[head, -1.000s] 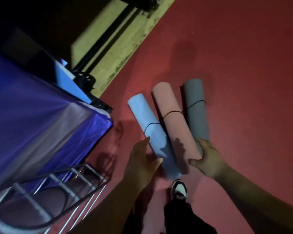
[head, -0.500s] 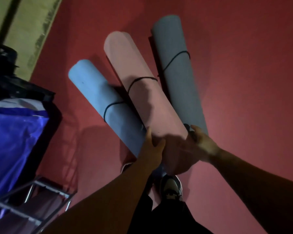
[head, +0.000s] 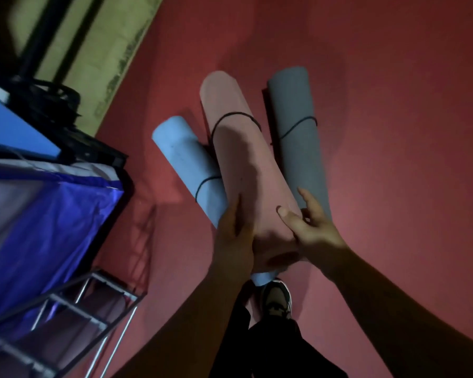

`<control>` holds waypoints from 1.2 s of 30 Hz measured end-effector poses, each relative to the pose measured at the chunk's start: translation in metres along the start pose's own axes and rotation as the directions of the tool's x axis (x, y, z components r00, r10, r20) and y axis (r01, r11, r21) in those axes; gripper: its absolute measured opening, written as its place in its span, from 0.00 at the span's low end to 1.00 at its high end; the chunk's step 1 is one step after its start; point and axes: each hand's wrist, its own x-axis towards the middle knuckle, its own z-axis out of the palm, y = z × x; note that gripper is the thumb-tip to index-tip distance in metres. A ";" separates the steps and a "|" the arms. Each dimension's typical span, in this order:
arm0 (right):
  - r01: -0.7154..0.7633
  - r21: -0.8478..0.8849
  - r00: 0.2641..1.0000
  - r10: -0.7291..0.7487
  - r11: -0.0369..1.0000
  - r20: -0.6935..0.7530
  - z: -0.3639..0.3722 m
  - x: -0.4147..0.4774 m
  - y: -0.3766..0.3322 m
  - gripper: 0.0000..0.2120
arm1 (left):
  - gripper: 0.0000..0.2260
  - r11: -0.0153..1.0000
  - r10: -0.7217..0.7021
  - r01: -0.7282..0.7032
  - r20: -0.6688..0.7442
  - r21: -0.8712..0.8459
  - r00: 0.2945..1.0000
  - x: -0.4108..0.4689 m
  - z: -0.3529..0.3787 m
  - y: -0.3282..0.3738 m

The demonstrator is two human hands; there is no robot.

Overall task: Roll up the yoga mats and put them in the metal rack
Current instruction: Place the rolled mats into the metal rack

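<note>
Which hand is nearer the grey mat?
Right. The right hand has fingers against the grey mat near its end, thumb on the pink mat. The left hand is beyond the pink mat, at the blue mat.

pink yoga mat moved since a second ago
Yes: the near end of the pink yoga mat has risen off the red floor, onto the blue mat, between left hand and right hand.

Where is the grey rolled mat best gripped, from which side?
Probably at the near end of the grey rolled mat, below its black cord, wrapped from the open right side: it is a tied cylinder, the pink rolled mat crowds its left, the right hand is nearest.
</note>
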 end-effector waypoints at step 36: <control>0.887 0.044 0.326 -0.692 0.459 0.644 0.120 -0.533 -0.350 0.39 | 0.26 0.754 0.558 -0.654 -0.462 -0.065 0.689 -0.535 -0.252 0.370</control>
